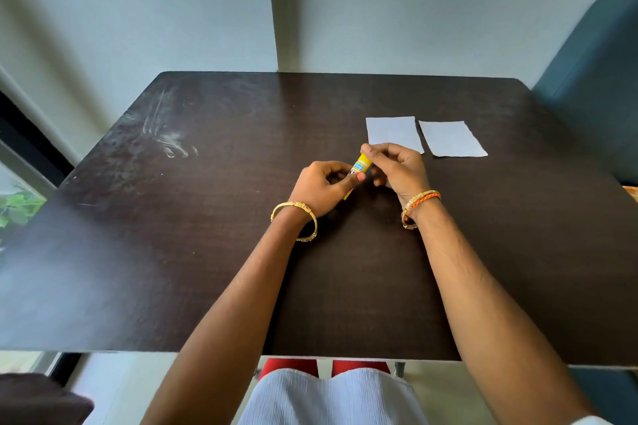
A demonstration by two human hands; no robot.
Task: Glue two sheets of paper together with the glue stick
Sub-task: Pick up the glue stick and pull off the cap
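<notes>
The glue stick [360,166] is held above the dark table [172,252], between both hands, near the middle and tilted with its top end away from the person. It looks light, stiff and smooth, a small plastic tube that could slip or roll if gripped loosely; the sensible hold is round the barrel with one hand and at the cap end with the other. The left hand [322,188] curls round the lower barrel, thumb pressed along its side. The right hand [393,166] pinches the top end between thumb and fingertips, its other fingers loosely curled; whether the cap is on, I cannot tell. Two sheets lie flat just beyond the right hand, the left sheet [392,129] and the right sheet [452,140], side by side, apart, thin and easily creased.
</notes>
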